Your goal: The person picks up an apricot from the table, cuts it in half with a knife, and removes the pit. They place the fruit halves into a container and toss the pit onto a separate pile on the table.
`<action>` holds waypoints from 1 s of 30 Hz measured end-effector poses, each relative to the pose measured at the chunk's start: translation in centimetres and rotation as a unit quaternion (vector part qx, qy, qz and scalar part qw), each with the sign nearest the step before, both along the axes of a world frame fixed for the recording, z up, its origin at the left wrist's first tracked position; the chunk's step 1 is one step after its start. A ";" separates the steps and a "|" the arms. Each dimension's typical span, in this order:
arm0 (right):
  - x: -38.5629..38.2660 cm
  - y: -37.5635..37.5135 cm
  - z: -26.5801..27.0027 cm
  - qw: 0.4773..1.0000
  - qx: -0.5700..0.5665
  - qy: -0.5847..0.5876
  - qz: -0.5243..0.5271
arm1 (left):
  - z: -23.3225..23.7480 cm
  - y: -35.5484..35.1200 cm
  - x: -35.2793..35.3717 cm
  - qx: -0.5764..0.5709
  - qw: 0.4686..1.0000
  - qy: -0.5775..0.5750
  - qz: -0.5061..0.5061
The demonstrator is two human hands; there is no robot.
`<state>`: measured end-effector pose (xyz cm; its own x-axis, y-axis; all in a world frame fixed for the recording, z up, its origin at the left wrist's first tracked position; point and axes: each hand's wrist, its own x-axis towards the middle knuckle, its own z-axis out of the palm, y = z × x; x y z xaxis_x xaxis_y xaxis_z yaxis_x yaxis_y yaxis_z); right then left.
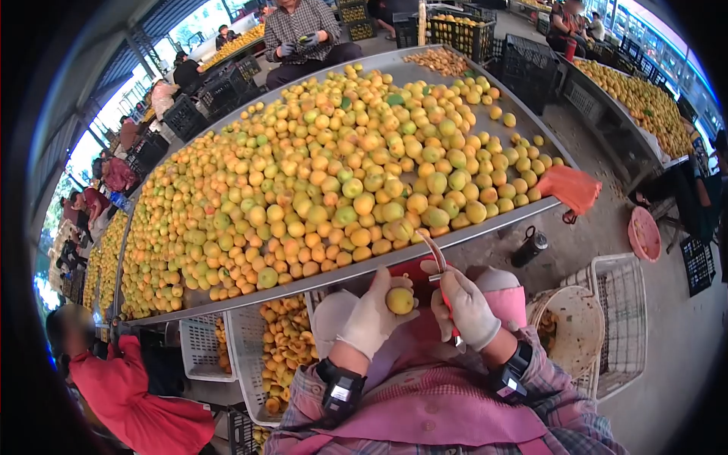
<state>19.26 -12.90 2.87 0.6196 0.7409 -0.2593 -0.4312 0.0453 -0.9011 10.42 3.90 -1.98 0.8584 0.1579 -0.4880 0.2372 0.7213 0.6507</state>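
Note:
My left hand (373, 316), in a white glove, holds a yellow-green apricot (400, 300) close to my chest. Beside it my right hand (468, 307), also gloved, grips a red-handled knife (435, 256) whose curved blade points up toward the table edge. In front of me a long metal table (485, 229) carries a wide heap of yellow, orange and green apricots (334, 182). Black bands sit on both wrists over pink plaid sleeves.
Under the table edge stands a white crate (241, 341) holding apricots, with a round basket (572, 322) and another white crate (626, 303) at my right. A person in red (140, 398) sits at my left; another sits across the table (307, 30). A dark bottle (529, 247) stands on the floor.

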 end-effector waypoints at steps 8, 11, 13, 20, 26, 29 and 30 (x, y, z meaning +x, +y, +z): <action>-0.3 0.4 -1.1 0.999 -0.012 -0.053 0.005 | 0.6 -0.9 0.2 -0.138 0.979 -0.148 -0.006; -0.4 0.7 -0.6 0.998 -0.021 -0.051 -0.003 | 0.6 -1.2 0.2 -0.138 0.976 -0.167 -0.013; -0.5 0.8 -1.1 0.998 -0.009 -0.062 -0.007 | 0.6 -1.2 0.0 -0.127 0.976 -0.174 -0.011; -0.3 1.1 -3.1 0.978 -0.025 -0.206 -0.008 | 1.2 -2.0 -0.3 -0.026 0.984 -0.176 -0.005; -1.1 1.7 -4.7 0.926 -0.057 -0.369 -0.047 | 0.7 -2.3 -1.0 0.041 0.988 -0.147 0.007; -1.0 2.0 -4.7 0.915 -0.090 -0.393 -0.033 | 0.5 -2.0 -1.2 0.195 0.972 -0.130 -0.009; -1.0 2.1 -4.7 0.906 -0.104 -0.410 -0.026 | 0.5 -1.9 -1.4 0.291 0.950 -0.112 -0.037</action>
<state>18.22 -10.77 -1.88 0.7004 0.6924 0.1730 0.3842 -0.1615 -0.9090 9.05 2.02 -1.48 0.9497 0.2802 -0.1400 0.0810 0.2120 0.9739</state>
